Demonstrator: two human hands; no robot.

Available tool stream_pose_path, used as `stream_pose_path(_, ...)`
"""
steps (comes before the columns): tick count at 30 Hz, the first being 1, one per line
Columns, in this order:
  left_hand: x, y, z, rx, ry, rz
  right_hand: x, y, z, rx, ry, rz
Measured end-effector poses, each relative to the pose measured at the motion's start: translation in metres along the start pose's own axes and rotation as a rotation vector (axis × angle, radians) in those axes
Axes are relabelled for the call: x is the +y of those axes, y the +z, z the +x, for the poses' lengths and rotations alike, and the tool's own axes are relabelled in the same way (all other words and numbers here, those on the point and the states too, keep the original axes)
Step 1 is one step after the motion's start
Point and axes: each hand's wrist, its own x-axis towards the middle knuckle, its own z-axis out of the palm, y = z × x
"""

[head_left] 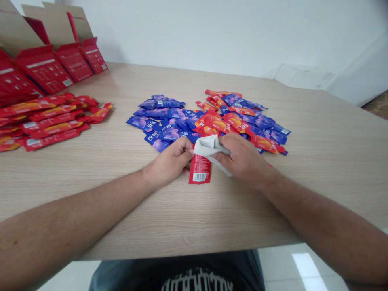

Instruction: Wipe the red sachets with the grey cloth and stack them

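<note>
Pinched between the thumb and fingers of my left hand [174, 158] is a red sachet [200, 169], its printed back with a barcode facing up. My right hand [244, 157] grips a folded white cloth [207, 144], which lies against the upper part of that sachet and hides its top end. Just beyond my hands spreads a heap of blue sachets [169, 131]. Red and orange sachets [215, 121] mixed with more blue ones lie to its right, close to my right hand.
Stacked red sachets [57, 119] lie on the left of the wooden table [145, 226]. Behind them stand several red cardboard boxes [45, 68] with raised flaps. A white wall [194, 36] rises at the table's back edge.
</note>
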Motion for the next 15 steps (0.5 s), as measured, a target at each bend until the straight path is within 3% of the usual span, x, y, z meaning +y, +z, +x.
stream_pose_path(5, 0.0012, -0.0012, -0.0007, -0.023, 0.044, 0.035, -0.0016, -0.0006, -0.0001, -0.133, -0.106, 0.041)
stream_pose_path(11, 0.0019, -0.0012, -0.0018, -0.036, 0.007, 0.027, 0.0044, -0.0022, 0.0018, 0.061, 0.010, -0.021)
stream_pose_path(15, 0.0040, -0.0009, -0.0025, -0.062, 0.029, 0.045, 0.0021, -0.0027, 0.0011, -0.074, -0.069, 0.037)
